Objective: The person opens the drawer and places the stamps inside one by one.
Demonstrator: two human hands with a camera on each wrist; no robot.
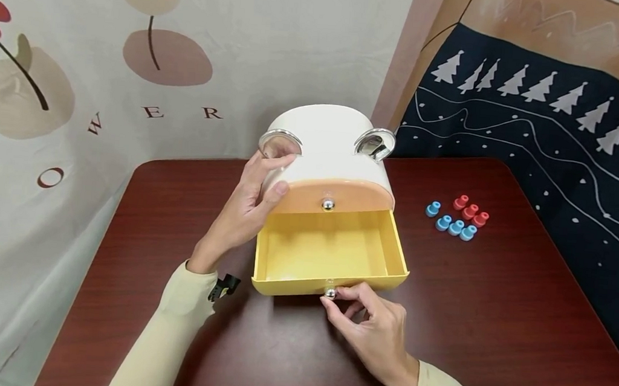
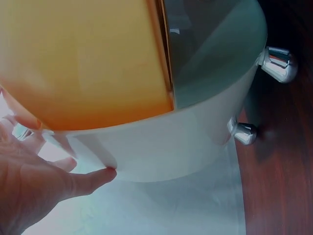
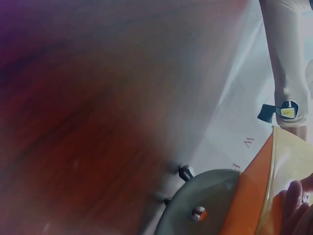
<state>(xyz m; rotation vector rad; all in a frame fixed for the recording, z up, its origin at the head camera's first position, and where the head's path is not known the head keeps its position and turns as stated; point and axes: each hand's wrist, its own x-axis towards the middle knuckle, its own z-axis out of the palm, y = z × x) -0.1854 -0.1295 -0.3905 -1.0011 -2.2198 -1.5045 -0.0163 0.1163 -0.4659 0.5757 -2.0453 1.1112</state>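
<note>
A small white drawer cabinet with two silver ring ears stands on the table. Its upper drawer, with a peach front and silver knob, is closed. Below it, the yellow drawer is pulled out, its inside floor showing. My right hand pinches the lower drawer's silver knob between thumb and fingertips. My left hand rests against the cabinet's left side, its thumb near the front edge. In the left wrist view, a finger of it touches the white side wall.
Right of the cabinet on the dark red table stand several small blue pegs and three red pegs. A printed cloth hangs behind the table. Silver feet support the cabinet.
</note>
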